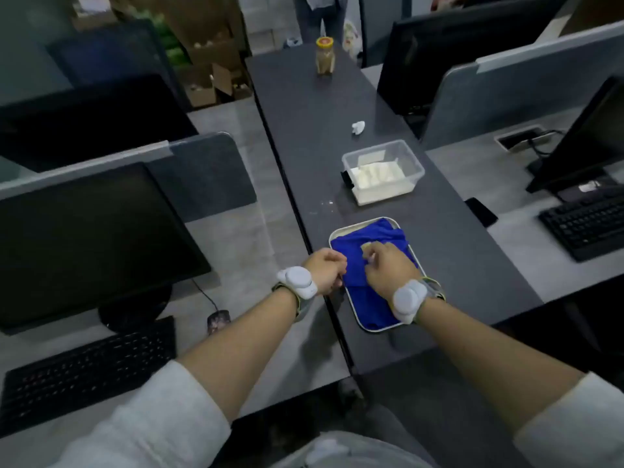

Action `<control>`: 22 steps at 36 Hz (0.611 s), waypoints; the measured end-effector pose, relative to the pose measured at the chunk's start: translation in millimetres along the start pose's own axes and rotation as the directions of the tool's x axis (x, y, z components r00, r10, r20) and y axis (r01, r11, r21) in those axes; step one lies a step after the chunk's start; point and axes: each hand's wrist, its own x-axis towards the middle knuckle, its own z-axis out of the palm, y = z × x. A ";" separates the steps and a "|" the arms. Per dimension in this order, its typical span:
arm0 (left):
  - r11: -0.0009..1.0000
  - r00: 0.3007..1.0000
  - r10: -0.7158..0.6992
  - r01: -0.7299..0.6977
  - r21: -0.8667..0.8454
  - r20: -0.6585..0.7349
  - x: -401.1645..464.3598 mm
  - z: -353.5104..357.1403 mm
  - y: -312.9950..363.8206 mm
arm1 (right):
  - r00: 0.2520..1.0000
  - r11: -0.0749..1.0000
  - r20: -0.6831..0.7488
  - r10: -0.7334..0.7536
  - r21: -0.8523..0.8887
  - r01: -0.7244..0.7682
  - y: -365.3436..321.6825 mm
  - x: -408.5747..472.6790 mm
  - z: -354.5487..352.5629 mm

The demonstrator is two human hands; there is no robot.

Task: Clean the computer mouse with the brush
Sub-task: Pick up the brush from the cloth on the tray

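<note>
Both hands sit over the tray on the dark desk. Left hand is clenched at the blue cloth edge; contents unclear. Right hand pinches the cloth. A mouse lies left, beside the keyboard. Beyond: clear container.

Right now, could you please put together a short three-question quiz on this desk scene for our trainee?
1. True or false: the blue cloth lies in the white tray.
2. What holds the white contents farther along the dark desk? A) clear plastic container B) cardboard box C) metal bowl
3. Which hand is over the blue cloth?

Key: 1 true. 2 A, the clear plastic container. 3 the right hand; the left hand is at the tray's left edge.
</note>
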 end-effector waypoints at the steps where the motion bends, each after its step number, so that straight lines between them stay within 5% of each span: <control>1: 1.000 1.000 -0.013 0.013 0.022 0.002 0.8 4.9 -0.7 | 1.000 0.998 0.004 0.004 -0.062 -0.003 6.1 -1.8 -0.8; 4: 0.997 0.998 -0.066 0.066 0.050 -0.011 2.3 12.4 -6.6 | 0.998 0.973 0.052 0.040 -0.227 -0.027 12.5 -12.6 1.0; 12: 0.992 0.992 -0.122 0.120 -0.044 -0.026 7.2 13.9 -8.1 | 0.996 0.967 0.063 0.069 -0.251 -0.051 3.3 -14.8 -0.4; 22: 0.983 0.993 -0.120 0.116 -0.145 -0.019 4.9 -3.5 -16.0 | 0.999 0.997 -0.040 -0.033 -0.067 0.030 -44.1 -6.5 -9.4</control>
